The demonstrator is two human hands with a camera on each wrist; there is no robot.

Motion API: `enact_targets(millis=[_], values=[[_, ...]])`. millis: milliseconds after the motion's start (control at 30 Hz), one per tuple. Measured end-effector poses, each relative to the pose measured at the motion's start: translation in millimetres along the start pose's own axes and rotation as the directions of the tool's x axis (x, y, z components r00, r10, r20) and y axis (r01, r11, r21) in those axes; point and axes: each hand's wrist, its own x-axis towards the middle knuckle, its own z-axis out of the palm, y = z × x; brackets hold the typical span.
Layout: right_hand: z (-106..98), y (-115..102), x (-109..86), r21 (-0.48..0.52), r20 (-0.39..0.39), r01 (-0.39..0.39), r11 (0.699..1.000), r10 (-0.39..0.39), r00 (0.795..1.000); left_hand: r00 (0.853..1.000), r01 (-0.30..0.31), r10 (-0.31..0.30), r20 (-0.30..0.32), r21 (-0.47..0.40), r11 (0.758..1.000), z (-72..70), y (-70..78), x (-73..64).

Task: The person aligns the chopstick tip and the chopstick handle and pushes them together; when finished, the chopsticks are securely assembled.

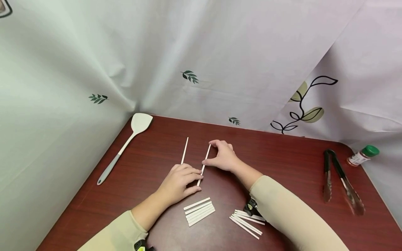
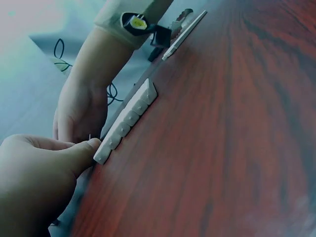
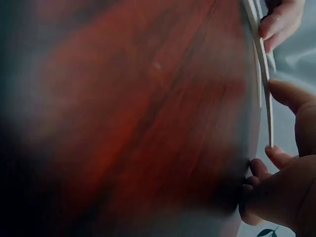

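A long, thin white stick [image 1: 206, 156] lies lengthwise on the dark red table between the two hands. My right hand [image 1: 225, 156] holds its far part, index fingertip at the far end and thumb at its side; a slight bend shows in the stick [image 3: 267, 98] in the right wrist view. Around the near part, my left hand [image 1: 179, 181] has its fingertips on the stick and its thumb by the near end. Another white stick [image 1: 185, 150] runs roughly parallel on the left, its near part hidden behind the left hand.
Short white sticks [image 1: 200, 211] lie side by side in a row at the front. A looser pile of sticks [image 1: 246, 223] sits beside the right sleeve. A white spatula [image 1: 125, 144] is at far left; tongs [image 1: 342, 177] and a green-capped jar [image 1: 361, 156] are at right.
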Motion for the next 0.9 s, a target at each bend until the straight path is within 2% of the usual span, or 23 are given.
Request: enact_targets(millis=[133, 333, 533, 900], values=[[3, -7, 7.3, -0.097, 0.042, -0.023, 0.995, 0.027, 0.999, 1.0, 0.026, -0.026, 0.013, 0.021, 0.999, 0.2, -0.1, -0.5], [4, -20, 12.5, -0.197, 0.098, -0.009, 0.98, 0.029, 0.995, 0.995, 0.075, -0.078, 0.064, 0.043, 0.996, -1.5, 0.7, -0.7], [8, -25, 20.4, -0.214, 0.114, -0.014, 0.977, 0.039, 0.993, 0.991, 0.115, -0.118, 0.066, 0.042, 0.992, -7.1, -4.7, -1.6], [14, -28, 34.4, -0.215, 0.112, -0.04, 0.976, 0.065, 0.992, 0.989, 0.139, -0.141, 0.046, 0.043, 0.989, -11.3, -15.2, -2.7]])
